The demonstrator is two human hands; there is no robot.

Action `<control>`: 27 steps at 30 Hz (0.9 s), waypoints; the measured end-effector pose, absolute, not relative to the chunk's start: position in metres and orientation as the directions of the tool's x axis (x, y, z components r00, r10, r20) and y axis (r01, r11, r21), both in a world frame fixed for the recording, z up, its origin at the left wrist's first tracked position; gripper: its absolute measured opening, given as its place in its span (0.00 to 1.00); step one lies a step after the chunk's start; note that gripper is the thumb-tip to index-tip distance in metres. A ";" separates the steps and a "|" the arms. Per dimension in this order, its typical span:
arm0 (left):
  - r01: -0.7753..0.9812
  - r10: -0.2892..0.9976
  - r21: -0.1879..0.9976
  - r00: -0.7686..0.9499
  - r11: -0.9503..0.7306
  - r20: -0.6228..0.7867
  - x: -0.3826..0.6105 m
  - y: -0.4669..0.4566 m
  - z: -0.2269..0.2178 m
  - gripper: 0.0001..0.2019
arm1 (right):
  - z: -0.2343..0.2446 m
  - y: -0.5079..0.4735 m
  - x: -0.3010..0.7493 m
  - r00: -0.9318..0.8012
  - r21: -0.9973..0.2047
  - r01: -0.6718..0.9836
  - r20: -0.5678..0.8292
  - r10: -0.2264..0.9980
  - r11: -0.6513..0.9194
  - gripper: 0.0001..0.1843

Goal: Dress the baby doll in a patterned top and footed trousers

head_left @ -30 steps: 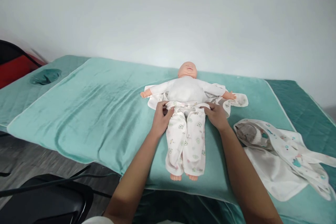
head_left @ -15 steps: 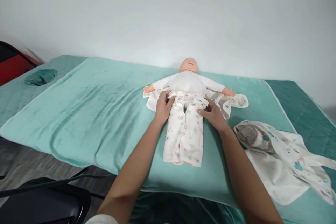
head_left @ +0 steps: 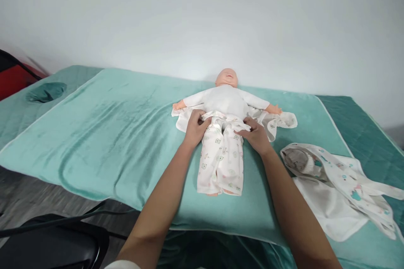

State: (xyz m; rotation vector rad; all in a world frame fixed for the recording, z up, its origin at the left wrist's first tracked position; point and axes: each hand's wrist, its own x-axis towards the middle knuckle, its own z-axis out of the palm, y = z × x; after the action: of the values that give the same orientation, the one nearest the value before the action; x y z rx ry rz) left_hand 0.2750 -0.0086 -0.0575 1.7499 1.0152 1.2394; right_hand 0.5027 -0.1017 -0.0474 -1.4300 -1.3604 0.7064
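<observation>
A baby doll (head_left: pixel 226 77) lies on its back with both arms spread, its torso and sleeves white. White printed baby pants (head_left: pixel 221 155) cover its legs, with a little of the feet peeping out below the cuffs. At the waist on the left, my left hand (head_left: pixel 196 128) pinches the waistband between thumb and fingers. My right hand (head_left: pixel 256 135) grips the waistband on the other side. Under the doll a printed baby garment (head_left: pixel 282 120) is spread out, showing beyond both of its arms.
A white printed cloth bundle (head_left: pixel 334 185), with something grey and ribbed inside, lies at the right. The teal sheet (head_left: pixel 94 134) covers a massage table with a face hole (head_left: pixel 47 92). A black chair (head_left: pixel 53 243) stands lower left; a white wall (head_left: pixel 189 21) rises behind.
Both hands have drawn the waistband slightly up toward the doll's torso. The pants' cuffs sit a bit higher, and more of the feet shows.
</observation>
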 end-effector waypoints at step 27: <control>0.255 0.770 0.728 0.157 -0.637 0.619 0.268 -0.031 -0.053 0.09 | -0.046 -0.107 0.495 0.349 -0.850 0.527 0.242 0.906 0.024 0.17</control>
State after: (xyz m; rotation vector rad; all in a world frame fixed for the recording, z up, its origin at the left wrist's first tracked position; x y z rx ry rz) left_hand 0.2680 -0.0311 -0.0532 1.9818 0.9711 1.4919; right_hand 0.4952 -0.1070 -0.0456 -1.6370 -1.3072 0.4870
